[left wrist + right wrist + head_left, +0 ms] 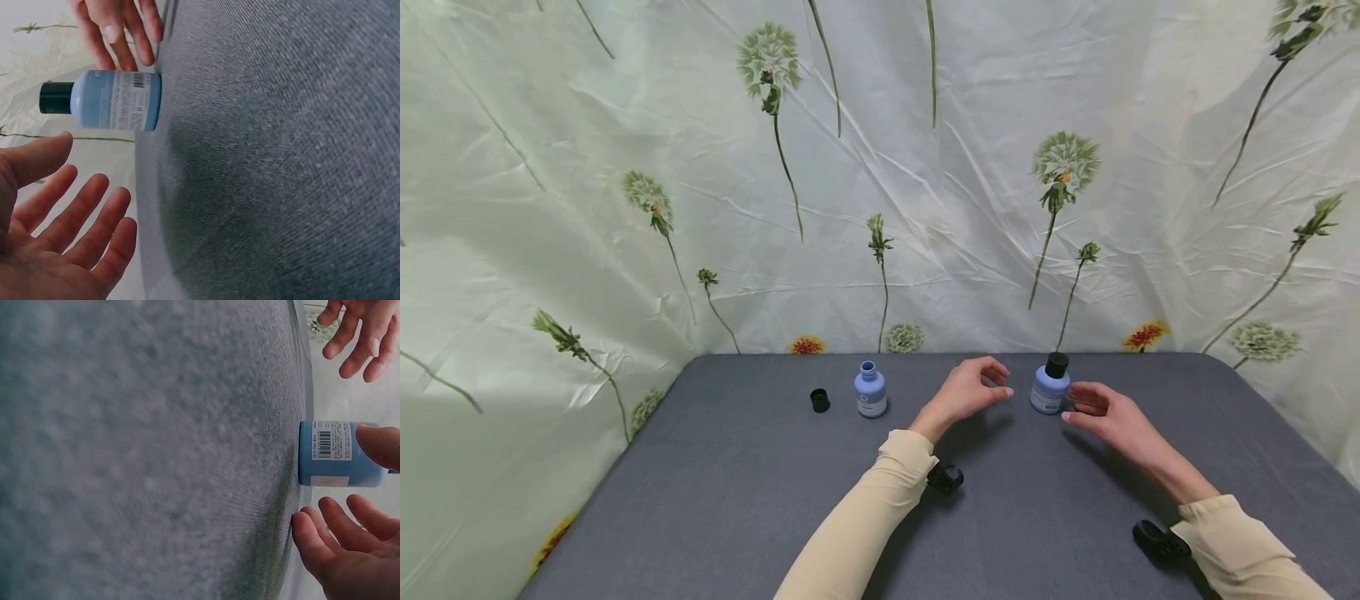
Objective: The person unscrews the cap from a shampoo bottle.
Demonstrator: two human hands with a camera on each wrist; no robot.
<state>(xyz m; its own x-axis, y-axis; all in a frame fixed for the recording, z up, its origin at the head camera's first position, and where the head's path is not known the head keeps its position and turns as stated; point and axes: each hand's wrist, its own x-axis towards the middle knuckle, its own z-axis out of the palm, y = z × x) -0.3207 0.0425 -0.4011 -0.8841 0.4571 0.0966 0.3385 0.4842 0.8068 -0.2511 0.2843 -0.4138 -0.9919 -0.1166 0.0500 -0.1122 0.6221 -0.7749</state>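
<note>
A blue bottle (1049,391) with a white label and a black cap (1057,364) stands upright near the back of the table. Just right of it is my right hand (1108,414), fingers loosely bent with space between them and the thumb. My left hand (972,390) hovers on the bottle's left, a hand's width away, its fingers spread and holding nothing. The left wrist view shows the bottle's barcode label (130,100) and the spread left hand (69,231). In the right wrist view, the right thumb (380,447) overlaps the bottle's upper part.
Left of my left hand stands a second blue bottle (871,395), uncapped, its neck open. A loose black cap (820,401) lies beside it. The grey cloth-covered table (715,500) ends at a flowered white curtain (970,208). Black wrist devices (946,478) sit under both sleeves.
</note>
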